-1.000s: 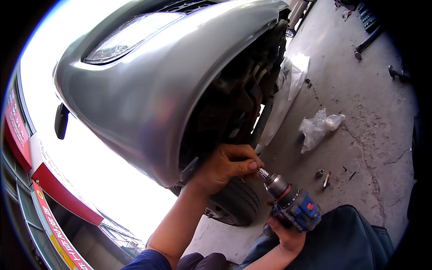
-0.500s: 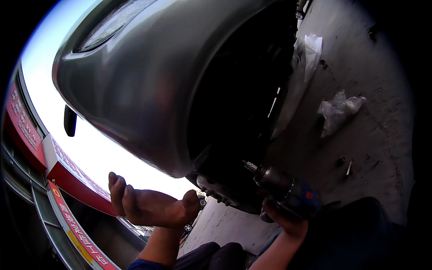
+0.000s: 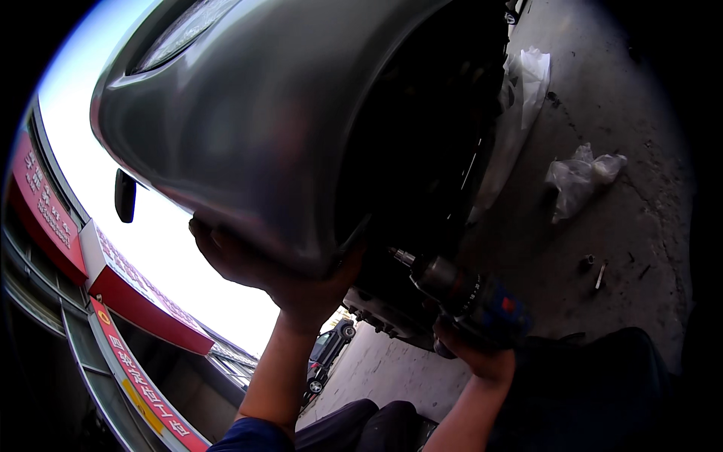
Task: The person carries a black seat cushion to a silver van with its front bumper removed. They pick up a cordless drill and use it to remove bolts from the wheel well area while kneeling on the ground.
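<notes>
A grey car body panel [image 3: 233,135] fills the upper middle, with a headlight [image 3: 177,38] above it. My left hand [image 3: 290,282] grips the panel's lower edge, its fingers round the outside and its thumb beside the dark opening. In my right hand [image 3: 482,354] is a cordless drill [image 3: 467,297], held by its handle. The drill's bit points up and left into the shadow beside my left thumb, and I cannot tell whether its tip touches anything. Below the panel edge shows a dark part [image 3: 384,320] with several studs or bolts.
Clear plastic bags [image 3: 580,177] and white plastic sheeting [image 3: 533,79] lie on the concrete floor [image 3: 640,151] at right. Small loose pieces [image 3: 600,275] are scattered there. A black mirror [image 3: 126,196] sticks out at left. A parked car [image 3: 325,354] and red-signed shopfronts [image 3: 147,309] stand behind.
My left hand, earlier raised with its palm up and apart from the panel, has moved up and right and taken hold of its edge. The drill has shifted slightly left and up.
</notes>
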The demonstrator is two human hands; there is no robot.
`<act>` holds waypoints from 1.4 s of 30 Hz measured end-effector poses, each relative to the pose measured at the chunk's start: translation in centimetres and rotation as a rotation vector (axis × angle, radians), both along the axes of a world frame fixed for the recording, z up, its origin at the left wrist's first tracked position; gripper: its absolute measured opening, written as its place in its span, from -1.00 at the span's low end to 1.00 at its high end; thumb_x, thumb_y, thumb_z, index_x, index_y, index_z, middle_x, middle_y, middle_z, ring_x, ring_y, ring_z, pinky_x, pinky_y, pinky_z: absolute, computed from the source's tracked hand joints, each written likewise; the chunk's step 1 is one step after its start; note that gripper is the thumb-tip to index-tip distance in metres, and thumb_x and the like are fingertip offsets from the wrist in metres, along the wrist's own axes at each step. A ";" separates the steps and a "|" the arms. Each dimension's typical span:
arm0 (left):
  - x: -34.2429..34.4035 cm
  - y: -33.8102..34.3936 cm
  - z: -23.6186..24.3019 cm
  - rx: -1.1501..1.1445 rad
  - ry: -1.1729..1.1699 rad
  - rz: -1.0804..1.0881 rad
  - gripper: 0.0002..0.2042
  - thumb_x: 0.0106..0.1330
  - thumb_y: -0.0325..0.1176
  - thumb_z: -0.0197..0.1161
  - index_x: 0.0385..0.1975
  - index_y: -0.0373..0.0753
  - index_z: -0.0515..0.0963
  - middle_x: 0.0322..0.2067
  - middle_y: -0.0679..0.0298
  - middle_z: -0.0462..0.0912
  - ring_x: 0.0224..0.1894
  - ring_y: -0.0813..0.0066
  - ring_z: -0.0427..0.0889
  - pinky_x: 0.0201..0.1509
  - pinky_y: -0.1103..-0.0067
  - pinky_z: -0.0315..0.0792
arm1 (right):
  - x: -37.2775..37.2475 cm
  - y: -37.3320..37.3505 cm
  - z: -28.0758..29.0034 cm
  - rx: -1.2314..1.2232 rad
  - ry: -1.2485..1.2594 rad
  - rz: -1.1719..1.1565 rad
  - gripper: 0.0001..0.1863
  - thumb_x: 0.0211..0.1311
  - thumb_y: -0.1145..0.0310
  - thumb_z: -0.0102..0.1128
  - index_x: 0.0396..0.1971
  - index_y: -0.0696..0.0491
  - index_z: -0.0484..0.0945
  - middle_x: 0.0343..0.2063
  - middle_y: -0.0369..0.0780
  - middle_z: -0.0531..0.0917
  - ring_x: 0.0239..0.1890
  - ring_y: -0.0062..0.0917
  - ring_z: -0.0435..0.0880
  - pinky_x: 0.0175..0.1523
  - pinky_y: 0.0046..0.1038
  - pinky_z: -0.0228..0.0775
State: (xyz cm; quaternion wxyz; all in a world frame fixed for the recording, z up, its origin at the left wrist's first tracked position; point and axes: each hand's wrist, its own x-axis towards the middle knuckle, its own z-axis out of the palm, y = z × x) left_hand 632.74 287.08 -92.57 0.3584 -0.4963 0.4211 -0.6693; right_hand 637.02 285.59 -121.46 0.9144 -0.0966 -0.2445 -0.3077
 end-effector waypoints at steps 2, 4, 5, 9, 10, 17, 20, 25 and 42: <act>0.2 0.0 -0.3 -0.020 0.025 0.009 0.51 -0.19 0.28 0.67 0.60 -0.18 -0.37 0.52 -0.24 -0.30 0.57 -0.35 -0.27 0.54 -0.14 -0.15 | 0.1 0.1 0.1 0.021 0.011 0.049 -0.45 0.09 0.63 0.48 0.15 0.15 0.61 -0.12 -0.13 0.79 -0.28 -0.51 0.74 -0.19 -0.40 0.61; -0.4 0.2 0.0 -0.032 0.017 0.034 0.53 -0.18 0.29 0.67 0.60 -0.19 -0.40 0.53 -0.25 -0.34 0.57 -0.36 -0.30 0.54 -0.15 -0.18 | 0.3 0.6 0.9 0.049 -0.018 0.054 -0.45 0.09 0.62 0.49 0.15 0.14 0.61 -0.15 -0.16 0.79 -0.29 -0.52 0.74 -0.19 -0.40 0.60; -0.5 0.2 0.1 -0.035 0.018 0.037 0.53 -0.17 0.29 0.67 0.60 -0.19 -0.42 0.53 -0.26 -0.36 0.57 -0.36 -0.30 0.54 -0.16 -0.18 | 0.4 0.7 1.1 0.062 -0.028 0.037 -0.46 0.10 0.61 0.49 0.15 0.14 0.62 -0.16 -0.18 0.79 -0.30 -0.52 0.74 -0.19 -0.40 0.60; -0.4 0.1 0.1 -0.046 0.028 0.043 0.54 -0.15 0.30 0.66 0.60 -0.18 -0.45 0.53 -0.28 -0.39 0.58 -0.37 -0.32 0.54 -0.18 -0.19 | 0.1 0.1 1.0 0.051 0.001 0.231 -0.55 0.09 0.56 0.57 0.02 0.07 0.69 -0.22 -0.33 0.74 -0.20 -0.60 0.71 -0.13 -0.48 0.59; -0.2 0.1 0.1 -0.050 0.032 0.045 0.53 -0.15 0.31 0.66 0.60 -0.17 -0.45 0.53 -0.28 -0.39 0.58 -0.37 -0.33 0.53 -0.19 -0.19 | 0.3 0.2 1.0 0.055 0.002 0.190 -0.55 0.09 0.57 0.56 0.02 0.07 0.69 -0.23 -0.33 0.74 -0.21 -0.60 0.71 -0.14 -0.47 0.59; -0.2 0.2 0.1 -0.047 -0.020 0.077 0.53 -0.13 0.32 0.64 0.59 -0.18 -0.48 0.52 -0.31 -0.41 0.57 -0.39 -0.34 0.52 -0.20 -0.19 | 0.9 -0.1 1.2 0.070 -0.034 0.146 -0.47 0.09 0.62 0.49 0.12 0.14 0.63 -0.23 -0.21 0.76 -0.30 -0.50 0.74 -0.17 -0.38 0.61; -0.3 0.1 0.0 -0.048 -0.017 0.073 0.53 -0.12 0.32 0.63 0.59 -0.21 -0.47 0.52 -0.32 -0.40 0.57 -0.39 -0.34 0.52 -0.20 -0.20 | 0.8 0.3 1.3 0.125 0.008 0.175 -0.51 0.06 0.60 0.58 0.04 0.09 0.68 -0.10 -0.27 0.76 -0.06 -0.51 0.73 0.07 -0.40 0.60; -0.2 -0.2 -0.2 -0.053 -0.023 0.065 0.51 -0.09 0.33 0.61 0.58 -0.26 -0.47 0.52 -0.33 -0.39 0.57 -0.40 -0.33 0.52 -0.20 -0.21 | 1.6 0.6 1.3 0.060 -0.025 0.112 -0.45 0.09 0.63 0.49 0.15 0.14 0.61 -0.08 -0.15 0.77 -0.18 -0.49 0.74 -0.06 -0.38 0.61; 0.2 -0.2 0.0 -0.046 -0.024 0.039 0.48 -0.07 0.27 0.62 0.58 -0.30 -0.44 0.52 -0.37 -0.39 0.57 -0.42 -0.32 0.52 -0.20 -0.22 | 1.9 -0.5 1.6 0.051 -0.090 0.280 -0.48 0.04 0.63 0.60 0.05 0.06 0.68 -0.17 -0.31 0.77 -0.13 -0.55 0.73 -0.02 -0.39 0.63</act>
